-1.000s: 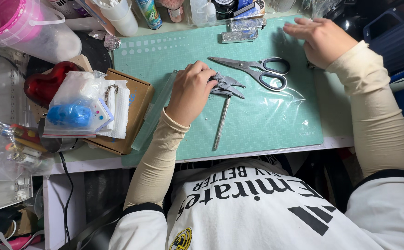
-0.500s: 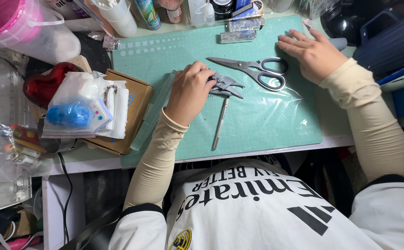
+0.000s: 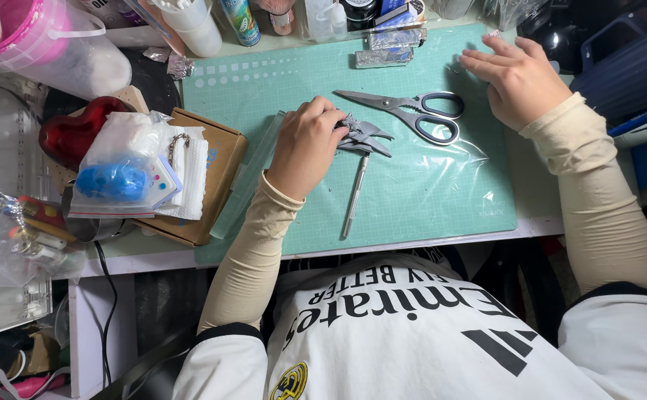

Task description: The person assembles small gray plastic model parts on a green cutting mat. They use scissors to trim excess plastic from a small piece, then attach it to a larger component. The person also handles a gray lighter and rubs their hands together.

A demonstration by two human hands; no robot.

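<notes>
My left hand rests on the green cutting mat, its fingers closed on a small grey spiky model piece. A thin metal craft knife lies on the mat just below that piece. Grey-handled scissors lie to the right of it, blades pointing left. My right hand lies flat at the mat's far right corner with fingers spread, holding nothing. A clear plastic sheet covers the right side of the mat.
A cardboard box with a plastic bag of a blue item sits left of the mat, next to a red heart-shaped dish. Bottles and tubes line the far edge. Blue bins stand at the right.
My right hand has slid a little nearer along the mat's far right corner. My left hand stays on the grey piece.
</notes>
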